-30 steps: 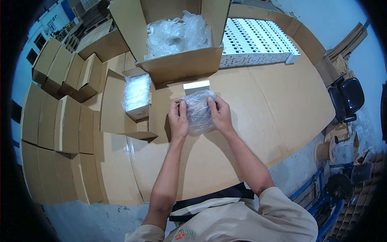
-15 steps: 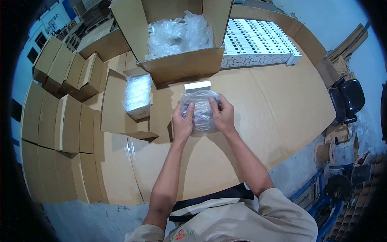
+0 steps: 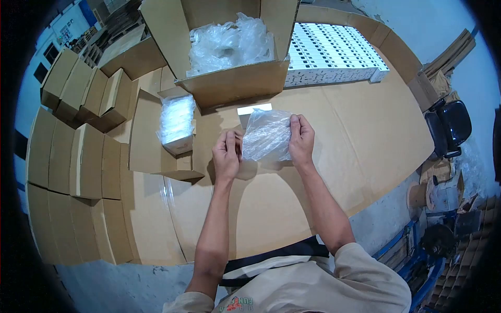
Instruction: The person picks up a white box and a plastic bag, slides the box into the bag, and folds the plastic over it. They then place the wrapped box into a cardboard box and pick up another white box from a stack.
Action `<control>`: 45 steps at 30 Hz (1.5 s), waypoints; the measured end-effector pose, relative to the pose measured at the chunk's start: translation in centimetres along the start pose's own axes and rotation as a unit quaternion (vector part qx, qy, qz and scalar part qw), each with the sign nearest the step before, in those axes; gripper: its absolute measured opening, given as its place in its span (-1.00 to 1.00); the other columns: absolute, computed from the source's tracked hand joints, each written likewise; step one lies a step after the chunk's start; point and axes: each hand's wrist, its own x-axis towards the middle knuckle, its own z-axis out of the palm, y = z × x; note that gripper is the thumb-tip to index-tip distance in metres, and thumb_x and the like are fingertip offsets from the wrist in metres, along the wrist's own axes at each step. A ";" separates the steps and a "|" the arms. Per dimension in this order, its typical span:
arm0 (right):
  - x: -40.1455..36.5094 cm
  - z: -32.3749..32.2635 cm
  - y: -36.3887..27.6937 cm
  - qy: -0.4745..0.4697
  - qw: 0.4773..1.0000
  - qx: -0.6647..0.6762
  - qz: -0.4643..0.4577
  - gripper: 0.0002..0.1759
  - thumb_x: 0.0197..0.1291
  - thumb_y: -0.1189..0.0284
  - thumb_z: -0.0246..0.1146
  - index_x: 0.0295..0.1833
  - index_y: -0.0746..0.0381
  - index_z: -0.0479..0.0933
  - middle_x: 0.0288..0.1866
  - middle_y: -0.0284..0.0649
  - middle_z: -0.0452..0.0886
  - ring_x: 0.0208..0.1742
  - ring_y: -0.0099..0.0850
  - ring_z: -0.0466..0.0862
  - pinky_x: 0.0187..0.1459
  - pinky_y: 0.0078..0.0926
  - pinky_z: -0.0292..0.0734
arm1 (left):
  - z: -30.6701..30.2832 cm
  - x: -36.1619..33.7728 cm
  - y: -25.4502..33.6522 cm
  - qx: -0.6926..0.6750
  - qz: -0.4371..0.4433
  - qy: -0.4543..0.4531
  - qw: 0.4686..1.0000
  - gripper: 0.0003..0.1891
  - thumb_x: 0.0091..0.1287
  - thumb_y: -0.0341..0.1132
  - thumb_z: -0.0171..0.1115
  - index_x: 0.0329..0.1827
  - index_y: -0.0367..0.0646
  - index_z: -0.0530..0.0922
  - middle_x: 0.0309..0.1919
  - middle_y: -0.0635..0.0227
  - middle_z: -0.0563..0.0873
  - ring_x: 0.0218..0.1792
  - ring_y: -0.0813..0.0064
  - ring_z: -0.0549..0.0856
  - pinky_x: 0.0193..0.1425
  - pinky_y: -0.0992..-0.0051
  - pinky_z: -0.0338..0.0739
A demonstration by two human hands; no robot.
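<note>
A sheet or bag of clear plastic wrap (image 3: 267,136) is held up flat above the cardboard-covered table. My right hand (image 3: 301,140) pinches its right edge between thumb and fingers. At the left edge, my left hand (image 3: 226,155) has its fingers curled closed on the plastic, though its exact grip is partly hidden. Just behind the wrap stands a small white box (image 3: 254,109), partly covered by it. To the left, an open carton (image 3: 148,135) holds plastic-wrapped items (image 3: 177,120).
A large open carton (image 3: 235,86) with crumpled clear plastic (image 3: 229,47) stands ahead. Rows of white boxes (image 3: 334,52) lie at back right. Several brown cartons (image 3: 62,151) are stacked along the left. A black chair (image 3: 451,128) is beyond the table's right edge.
My hands have moved apart, the left going left and the right going right and slightly up. The bunched plastic is now spread flat between them.
</note>
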 end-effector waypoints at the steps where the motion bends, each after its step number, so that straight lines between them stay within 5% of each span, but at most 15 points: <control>1: 0.0 0.1 0.1 -0.006 1.000 0.003 0.008 -0.58 0.67 0.27 0.10 -0.30 0.30 0.48 -0.47 -0.47 0.37 -0.38 -0.67 0.30 -0.34 -0.58 0.28 | 0.1 0.1 0.0 -0.004 0.028 0.011 1.000 -0.86 0.65 -0.34 0.14 0.04 -0.15 0.64 -0.26 0.43 0.69 -0.48 0.78 0.54 -0.51 0.68 0.39; 4: -0.1 0.0 0.6 -0.030 0.999 0.008 0.025 -0.58 0.67 0.27 0.10 -0.31 0.29 0.48 -0.47 -0.49 0.36 -0.38 -0.67 0.28 -0.35 -0.58 0.26 | 0.9 -0.3 1.2 0.225 0.232 0.041 0.945 -0.66 0.54 -0.47 0.19 0.32 -0.01 0.60 0.17 0.26 0.62 -0.15 0.55 0.66 -0.23 0.56 0.61; 7: -0.4 0.2 0.8 -0.068 0.997 0.020 0.034 -0.59 0.66 0.27 0.11 -0.30 0.29 0.49 -0.47 -0.50 0.35 -0.40 -0.68 0.27 -0.37 -0.58 0.25 | 0.5 -0.5 1.1 0.309 0.292 0.011 0.905 -0.41 0.30 -0.52 0.37 0.42 0.15 0.60 0.39 0.23 0.49 0.13 0.29 0.63 0.10 0.33 0.64; 13: -0.7 0.5 0.0 -0.133 0.986 0.054 0.085 -0.68 0.64 0.28 0.16 -0.19 0.28 0.55 -0.47 -0.49 0.43 -0.41 -0.71 0.35 -0.39 -0.60 0.29 | -0.1 -0.7 1.4 0.378 0.371 -0.007 0.848 -0.56 0.09 -0.45 0.50 0.08 0.15 0.83 0.33 0.26 0.58 0.25 0.16 0.60 0.22 0.24 0.58; 16: -0.6 0.3 -0.5 -0.129 0.979 0.084 0.133 -0.76 0.62 0.30 0.17 -0.06 0.26 0.56 -0.41 -0.45 0.55 -0.38 -0.70 0.45 -0.38 -0.64 0.34 | 0.0 -0.5 1.6 0.361 0.364 0.002 0.858 -0.69 0.08 -0.42 0.49 -0.09 0.11 0.86 0.22 0.24 0.67 0.24 0.16 0.62 0.18 0.24 0.59; 19: 0.2 -0.2 -0.4 -0.113 0.974 0.134 0.144 -0.83 0.55 0.43 0.15 0.12 0.25 0.54 -0.20 -0.33 0.66 -0.29 -0.66 0.55 -0.33 -0.65 0.41 | -0.2 -0.1 0.8 0.286 0.293 -0.005 0.912 -0.79 0.22 -0.40 0.50 -0.07 -0.06 0.84 -0.05 0.28 0.79 -0.01 0.33 0.74 0.00 0.33 0.63; 22: 0.7 -1.4 -0.9 -0.140 0.966 0.186 0.117 -0.54 0.32 0.59 0.12 0.33 0.29 0.45 0.12 -0.20 0.62 -0.10 -0.54 0.63 -0.11 -0.59 0.55 | -0.4 -0.6 0.6 0.159 -0.002 -0.011 0.987 -0.82 0.41 -0.33 0.44 -0.07 -0.26 0.80 -0.34 0.35 0.81 -0.31 0.54 0.72 -0.18 0.46 0.62; 25: 0.5 -1.2 -1.0 -0.238 0.960 0.149 0.001 -0.53 0.30 0.54 0.16 0.33 0.35 0.44 0.08 -0.20 0.63 -0.05 -0.52 0.63 0.04 -0.55 0.56 | -0.1 -0.4 -0.5 0.107 0.007 0.001 0.994 -0.73 0.49 -0.25 0.41 -0.09 -0.36 0.78 -0.45 0.38 0.80 -0.43 0.66 0.67 -0.27 0.54 0.58; 33: -0.9 0.0 -0.5 -0.257 0.942 0.144 0.159 -0.64 0.41 0.41 0.38 0.17 0.41 0.55 -0.23 -0.33 0.64 -0.32 -0.62 0.61 -0.25 -0.61 0.60 | 0.7 -0.8 0.5 0.172 0.000 0.021 0.985 -0.74 0.46 -0.25 0.43 -0.12 -0.34 0.80 -0.43 0.27 0.83 -0.41 0.56 0.76 -0.27 0.43 0.63; 37: -1.2 0.8 -0.8 -0.189 0.959 0.151 0.149 -0.68 0.42 0.39 0.39 0.11 0.40 0.61 -0.23 -0.32 0.67 -0.38 -0.66 0.60 -0.33 -0.60 0.58 | 0.6 -0.7 0.1 0.232 0.082 0.036 0.969 -0.73 0.47 -0.22 0.41 -0.13 -0.33 0.80 -0.48 0.22 0.81 -0.47 0.51 0.76 -0.30 0.39 0.63; 42: -1.2 0.6 -2.3 -0.211 0.954 0.019 0.210 -0.79 0.44 0.39 0.39 -0.04 0.36 0.67 -0.35 -0.34 0.70 -0.45 -0.69 0.58 -0.44 -0.58 0.49 | 0.2 -0.5 -0.2 0.251 0.053 0.035 0.966 -0.66 0.55 -0.16 0.31 -0.15 -0.32 0.79 -0.42 0.16 0.83 -0.38 0.56 0.77 -0.25 0.39 0.62; 45: -1.2 0.9 -0.1 -0.190 0.974 -0.026 0.121 -0.80 0.45 0.42 0.36 -0.17 0.36 0.66 -0.53 -0.30 0.64 -0.54 -0.63 0.51 -0.46 -0.50 0.46 | 0.0 0.0 -1.4 0.167 0.022 0.042 0.985 -0.64 0.61 -0.13 0.22 -0.08 -0.32 0.75 -0.34 0.22 0.83 -0.34 0.59 0.72 -0.21 0.43 0.59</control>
